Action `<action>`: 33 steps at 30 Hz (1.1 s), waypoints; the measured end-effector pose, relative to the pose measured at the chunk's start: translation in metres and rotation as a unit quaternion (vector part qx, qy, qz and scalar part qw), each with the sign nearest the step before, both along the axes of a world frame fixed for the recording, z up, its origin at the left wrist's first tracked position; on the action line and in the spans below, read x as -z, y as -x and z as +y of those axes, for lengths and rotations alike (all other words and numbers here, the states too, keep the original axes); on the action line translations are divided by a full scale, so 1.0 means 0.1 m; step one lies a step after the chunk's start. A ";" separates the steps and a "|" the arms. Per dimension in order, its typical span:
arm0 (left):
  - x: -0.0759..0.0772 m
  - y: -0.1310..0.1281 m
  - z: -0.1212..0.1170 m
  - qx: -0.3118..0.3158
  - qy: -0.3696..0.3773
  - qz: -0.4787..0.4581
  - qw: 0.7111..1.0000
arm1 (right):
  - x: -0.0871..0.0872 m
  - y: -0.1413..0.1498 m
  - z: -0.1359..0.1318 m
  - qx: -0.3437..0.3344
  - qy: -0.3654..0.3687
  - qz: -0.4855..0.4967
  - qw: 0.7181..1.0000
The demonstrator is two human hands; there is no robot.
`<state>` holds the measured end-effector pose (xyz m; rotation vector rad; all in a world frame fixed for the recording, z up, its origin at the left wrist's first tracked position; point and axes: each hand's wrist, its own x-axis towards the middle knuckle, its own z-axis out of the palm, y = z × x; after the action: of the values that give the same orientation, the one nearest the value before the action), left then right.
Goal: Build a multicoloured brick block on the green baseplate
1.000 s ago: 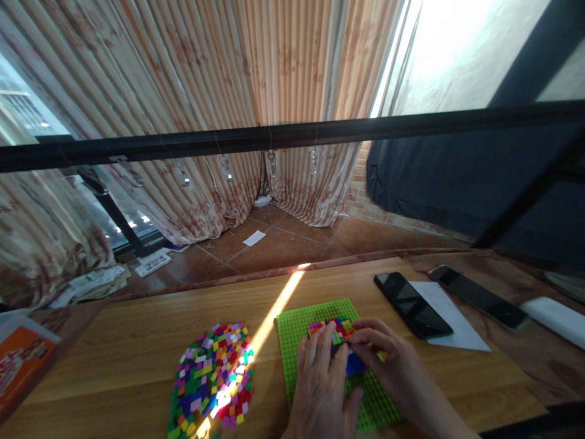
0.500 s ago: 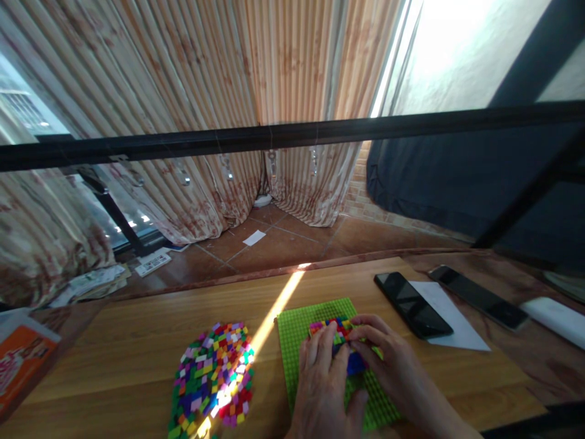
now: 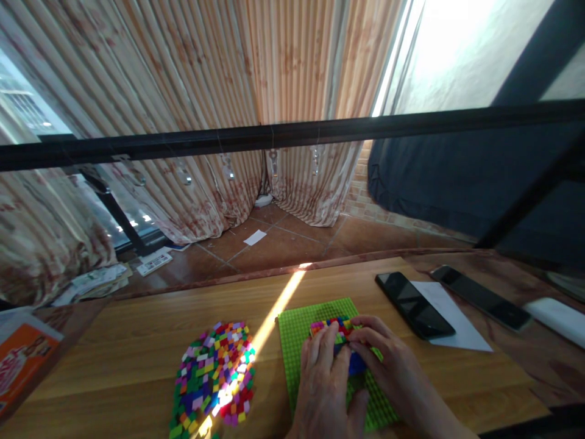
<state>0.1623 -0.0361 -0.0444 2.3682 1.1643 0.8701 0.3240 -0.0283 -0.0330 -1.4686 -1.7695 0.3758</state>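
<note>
A green studded baseplate lies on the wooden table. Small bricks of many colours form a built-up patch on it, with a blue part at its near right side. My left hand rests palm down over this patch, its fingers stretched out on the bricks and thumb apart. From the right, my right hand reaches onto the same patch, thumb and fingers drawn together at its edge. Whatever sits between those fingertips is hidden. Loose small bricks are spread in a heap left of the baseplate.
A black phone lies right of the baseplate, partly over white paper. Farther right are a second phone and a white object. An orange package is at the left. A dark rail crosses beyond the table.
Both hands stay in nearly the same place on the brick patch. The whole view has shifted very slightly.
</note>
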 end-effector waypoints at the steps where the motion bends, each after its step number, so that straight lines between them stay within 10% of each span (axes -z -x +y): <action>1: 0.00 0.00 0.00 0.002 0.004 0.001 1.000 | 0.00 0.00 0.00 0.001 0.002 0.006 1.000; 8: -0.05 0.00 0.01 0.008 0.045 0.030 0.999 | 0.07 -0.01 0.02 0.022 0.078 0.131 0.988; 15: -0.07 0.00 0.00 0.011 0.068 0.036 0.997 | 0.03 0.04 0.05 0.079 0.188 0.381 0.902; 33: 0.01 -0.01 0.00 -0.005 0.029 0.040 0.999 | -0.03 0.09 0.02 0.092 0.246 0.540 0.800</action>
<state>0.1628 -0.0359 -0.0455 2.3709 1.2170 0.7415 0.3150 -0.0264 -0.0302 -1.2815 -0.6007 1.3337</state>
